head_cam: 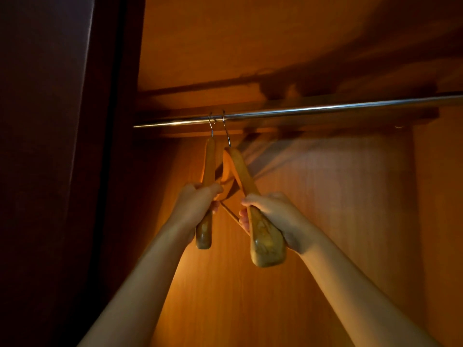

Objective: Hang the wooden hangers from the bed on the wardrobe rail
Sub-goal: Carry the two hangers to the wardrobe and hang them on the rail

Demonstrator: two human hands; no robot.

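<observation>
A shiny metal wardrobe rail (325,109) runs across the wardrobe from left to right. Two wooden hangers have their metal hooks over the rail near its left end, close together. My left hand (194,209) grips the left hanger (209,161) around its lower arm. My right hand (271,216) grips the right hanger (241,171), which tilts to the right, its broad end sticking out below my palm. The hangers' crossbars cross between my hands.
The wardrobe's wooden back panel (338,196) and a shelf board (225,58) above the rail enclose the space. A dark door or side wall (50,146) stands at the left. The rail right of the hooks carries nothing.
</observation>
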